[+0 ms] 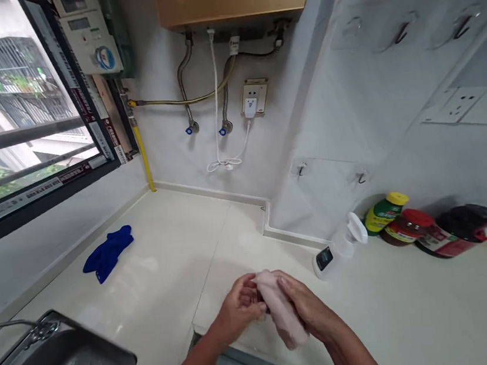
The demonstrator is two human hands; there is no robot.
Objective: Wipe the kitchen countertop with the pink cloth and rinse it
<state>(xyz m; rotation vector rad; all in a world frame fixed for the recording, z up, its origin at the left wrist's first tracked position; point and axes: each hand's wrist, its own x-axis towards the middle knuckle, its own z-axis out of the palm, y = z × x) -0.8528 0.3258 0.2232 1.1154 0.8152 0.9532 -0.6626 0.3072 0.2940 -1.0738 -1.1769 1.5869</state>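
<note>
A pale pink cloth [281, 314], folded into a long, thick roll, is held between my two hands above the front edge of the counter. My left hand [241, 304] pinches its left side near the upper end, fingers curled and thumb against the fabric. Along the right side, my right hand [305, 302] grips the roll with the thumb on top. Something small and dark shows beside the left thumb, too little of it to name. The right fingers are partly hidden behind the cloth.
A blue cloth [109, 253] lies on the white counter [170, 310], left. A steel sink [91, 358] is at lower left. On the right stand a white device [324, 261] with a flared cup, a green bottle [383, 215], a red-lidded jar [404, 228] and a dark jug [458, 230].
</note>
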